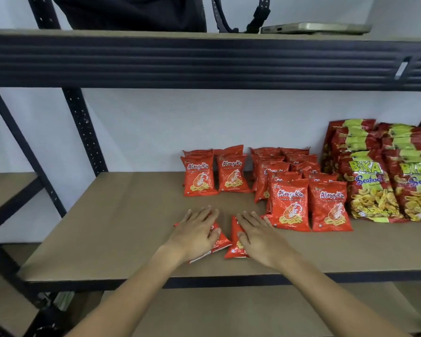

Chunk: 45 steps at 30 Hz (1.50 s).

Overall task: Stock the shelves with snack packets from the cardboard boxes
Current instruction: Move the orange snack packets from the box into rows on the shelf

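Two small red prawn-cracker packets lie flat near the front of the brown shelf board (107, 227). My left hand (195, 233) rests flat on the left packet (221, 242), fingers straight. My right hand (258, 235) rests the same way on the right packet (234, 250). Each hand hides most of its packet. Behind them, two short rows of the same red packets (199, 176) stand upright. To the right, longer rows (289, 205) reach further forward. No cardboard box is in view.
Large red and green Bika Seafood bags (370, 186) stand in rows at the shelf's right end. On the upper shelf lie a phone (314, 27), a black bag (131, 13) and a strap. Black perforated uprights (83, 127) stand on the left, against a white wall.
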Tool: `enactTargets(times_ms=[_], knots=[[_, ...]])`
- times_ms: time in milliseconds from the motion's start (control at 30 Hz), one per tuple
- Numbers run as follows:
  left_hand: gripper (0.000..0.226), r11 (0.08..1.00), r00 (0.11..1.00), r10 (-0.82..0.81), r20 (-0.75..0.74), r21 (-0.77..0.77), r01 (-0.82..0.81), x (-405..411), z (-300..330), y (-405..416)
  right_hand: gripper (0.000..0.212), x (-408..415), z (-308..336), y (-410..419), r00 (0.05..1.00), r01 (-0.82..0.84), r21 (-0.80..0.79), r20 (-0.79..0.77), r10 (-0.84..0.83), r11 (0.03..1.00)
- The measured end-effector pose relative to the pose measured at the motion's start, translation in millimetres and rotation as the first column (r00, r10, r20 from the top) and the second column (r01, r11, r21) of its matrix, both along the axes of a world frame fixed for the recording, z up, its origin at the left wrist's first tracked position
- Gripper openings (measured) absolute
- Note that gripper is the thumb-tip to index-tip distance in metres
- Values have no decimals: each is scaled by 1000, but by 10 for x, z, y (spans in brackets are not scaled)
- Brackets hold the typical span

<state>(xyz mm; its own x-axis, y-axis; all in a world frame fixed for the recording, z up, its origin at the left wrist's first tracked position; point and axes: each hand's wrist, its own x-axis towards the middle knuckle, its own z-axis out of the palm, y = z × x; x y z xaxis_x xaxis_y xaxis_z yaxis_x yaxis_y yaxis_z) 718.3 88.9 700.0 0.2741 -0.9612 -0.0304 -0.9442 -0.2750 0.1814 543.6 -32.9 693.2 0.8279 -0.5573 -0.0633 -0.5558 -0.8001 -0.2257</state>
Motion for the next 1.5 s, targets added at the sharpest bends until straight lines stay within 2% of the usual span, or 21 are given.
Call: enactTargets(times_ms=[100, 200, 300, 400, 500, 567, 667, 767, 867, 1133, 1267, 1367, 1500], knots=[[60, 999, 999, -51, 18, 2, 51, 88, -19, -13, 55, -25, -61, 37, 996, -17, -19, 87, 19, 1000], [60, 997, 997, -74, 5, 15, 74, 129, -24, -29, 56, -29, -15, 3, 999, -42, 23, 30, 41, 999], [60, 998, 992, -59, -115, 16, 61, 149, 52, -31, 57, 28, 181, -69, 999, -38, 160, -4, 39, 986], [54, 994, 977, 32, -212, -95, -53, 172, 177, -15, 54, 122, 418, -169, 997, 23, 209, 68, -38, 978], [48, 957, 941, 161, -298, -187, -223, 170, 293, 30, 62, 190, 583, -242, 997, 73, 181, -21, -70, 981], [57, 950, 930, 226, -290, -144, -276, 146, 332, 67, 70, 214, 645, -254, 991, 83, 179, -123, -61, 980], [83, 970, 929, 231, -290, -8, -243, 127, 331, 93, 84, 230, 717, -215, 968, 61, 210, -252, -6, 976], [96, 979, 938, 204, -279, 65, -194, 164, 297, 91, 94, 248, 719, -206, 954, 17, 243, -294, 57, 970], [96, 985, 936, 171, -308, 63, -160, 216, 282, 96, 90, 272, 696, -225, 964, 7, 267, -259, 65, 964], [93, 986, 944, 135, -302, -52, -158, 321, 240, 65, 53, 272, 605, -289, 996, -44, 196, -71, 59, 980], [95, 976, 932, 111, -346, -139, -168, 426, 204, 33, 38, 293, 598, -346, 998, -56, 203, 13, 54, 978], [94, 961, 931, 121, -346, -193, -196, 511, 206, -39, 36, 328, 639, -378, 996, -57, 225, 82, 40, 973], [96, 921, 967, 140, -215, -329, -207, 624, 229, -161, 41, 443, 693, -489, 977, -27, 123, 215, 0, 992]])
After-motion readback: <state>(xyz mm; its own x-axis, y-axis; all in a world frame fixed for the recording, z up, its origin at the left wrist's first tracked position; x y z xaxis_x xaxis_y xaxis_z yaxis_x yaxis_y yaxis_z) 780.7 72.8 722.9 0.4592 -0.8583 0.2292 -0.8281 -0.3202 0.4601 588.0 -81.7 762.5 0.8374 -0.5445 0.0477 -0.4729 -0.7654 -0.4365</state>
